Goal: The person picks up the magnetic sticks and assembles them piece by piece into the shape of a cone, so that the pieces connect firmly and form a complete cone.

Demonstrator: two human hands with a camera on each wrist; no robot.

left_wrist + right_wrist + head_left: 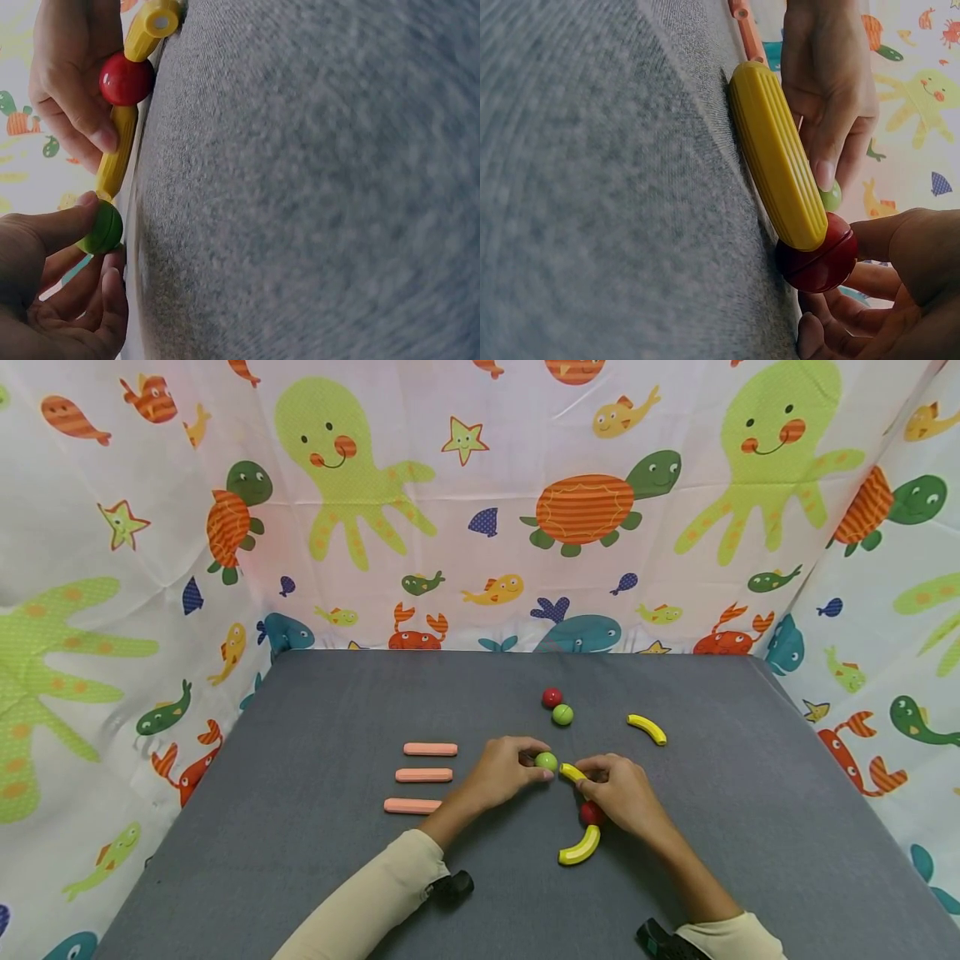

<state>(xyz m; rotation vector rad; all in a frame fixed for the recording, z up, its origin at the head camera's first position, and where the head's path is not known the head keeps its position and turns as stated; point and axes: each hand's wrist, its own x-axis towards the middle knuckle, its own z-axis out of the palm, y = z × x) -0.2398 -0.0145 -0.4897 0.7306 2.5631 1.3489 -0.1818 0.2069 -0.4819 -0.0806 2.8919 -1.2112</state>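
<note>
My left hand (536, 767) pinches a green ball (547, 761) between thumb and fingers, just above the grey table (315, 860). The left wrist view shows the thumb on that green ball (101, 229). Right beside it, my right hand (587, 779) grips a small yellow banana (572, 772) whose tip points at the green ball. A red ball (590, 814) lies on the table under the right hand, touching a second yellow banana (580, 847). In the right wrist view this banana (780, 157) fills the middle, with the red ball (817, 255) at its end.
Three pink sticks (424, 775) lie in a column to the left. Farther back sit a red ball (552, 697), a green ball (562, 715) and a third banana (647, 729). A sea-animal printed cloth (480, 502) walls the table on three sides.
</note>
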